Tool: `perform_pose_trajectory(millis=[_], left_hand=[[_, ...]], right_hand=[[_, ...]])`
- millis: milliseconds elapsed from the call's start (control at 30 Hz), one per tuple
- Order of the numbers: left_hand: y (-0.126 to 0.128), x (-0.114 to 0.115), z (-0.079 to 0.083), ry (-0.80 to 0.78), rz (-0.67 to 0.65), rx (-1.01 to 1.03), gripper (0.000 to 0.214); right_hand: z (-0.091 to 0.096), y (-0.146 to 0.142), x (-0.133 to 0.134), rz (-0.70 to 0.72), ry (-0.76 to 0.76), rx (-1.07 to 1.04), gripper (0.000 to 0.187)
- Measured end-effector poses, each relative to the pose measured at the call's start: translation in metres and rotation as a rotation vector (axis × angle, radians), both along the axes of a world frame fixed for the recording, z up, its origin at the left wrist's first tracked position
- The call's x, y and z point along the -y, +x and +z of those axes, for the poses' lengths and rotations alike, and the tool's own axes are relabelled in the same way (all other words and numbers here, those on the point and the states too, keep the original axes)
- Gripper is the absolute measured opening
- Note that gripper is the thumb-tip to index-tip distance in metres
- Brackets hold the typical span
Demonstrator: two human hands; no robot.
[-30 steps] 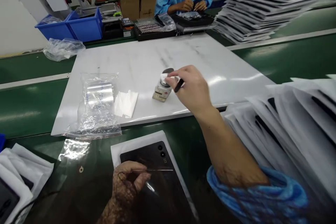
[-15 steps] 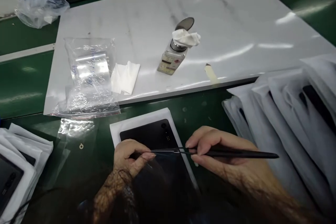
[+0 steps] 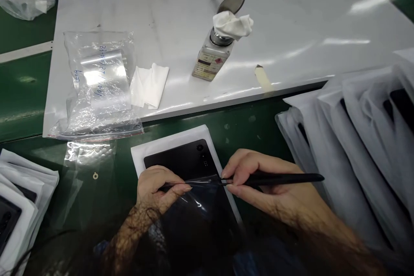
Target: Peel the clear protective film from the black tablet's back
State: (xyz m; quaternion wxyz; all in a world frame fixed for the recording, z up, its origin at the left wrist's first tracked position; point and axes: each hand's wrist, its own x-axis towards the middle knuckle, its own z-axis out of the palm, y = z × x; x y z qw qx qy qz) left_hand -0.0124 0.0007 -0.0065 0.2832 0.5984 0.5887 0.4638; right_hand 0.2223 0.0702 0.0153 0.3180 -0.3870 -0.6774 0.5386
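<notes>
Watching this remotely, so here's what I've got rn, near to far. Closest bit is v dark: the near end of the black tablet [image 3: 174, 154] gets lost in shadow, so idk where it stops.

Both hands are over it. My left hand [image 3: 155, 185] is pinched narrow, thumb + fingers on the L end of a clear film [image 3: 197, 200]. My right hand [image 3: 284, 196] has black tweezers [image 3: 287, 178] in a pen-type grip. Tweezers' long axis is approx side to side, tips pointing L, right at the film's R end. Can't tell if they've actually nipped it tbh.

Key relation imo: film's to the R of the left hand and L of the right hand, its visible edge running L–R between them, over the tablet. Left hand's the nearer one since it's on it; right fingers are just beside, w/ only the tips between. Can't see how much film touches the tablet.

Tablet's long axis runs away from me, leaning L at the far end. Camera lens [image 3: 199, 147] sits in the far R corner, so that end points away. White sleeve [image 3: 139, 155] is under it, on the green surface [image 3: 255, 116]. Farther back: folded wipe [image 3: 150, 86], then the bottle [image 3: 210, 60].
</notes>
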Motion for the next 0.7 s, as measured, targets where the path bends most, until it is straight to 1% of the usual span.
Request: perform_pose_trajectory(millis=[200,400,500,700], left_hand=[[0.000,0.000,-0.001,0.004,-0.012,-0.032,0.016],[0.000,0.000,-0.003,0.018,-0.008,-0.059,0.016],[0.000,0.000,-0.003,0.030,-0.014,-0.072,0.016],[-0.001,0.000,-0.002,0.049,-0.037,-0.092,0.018]], right_hand=[[0.002,0.000,0.001,-0.025,-0.006,-0.006,0.024],[-0.001,0.000,0.001,-0.013,0.064,-0.016,0.026],[-0.003,0.001,0.002,0.010,0.111,-0.027,0.026],[-0.008,0.003,0.004,0.065,0.123,-0.037,0.025]])
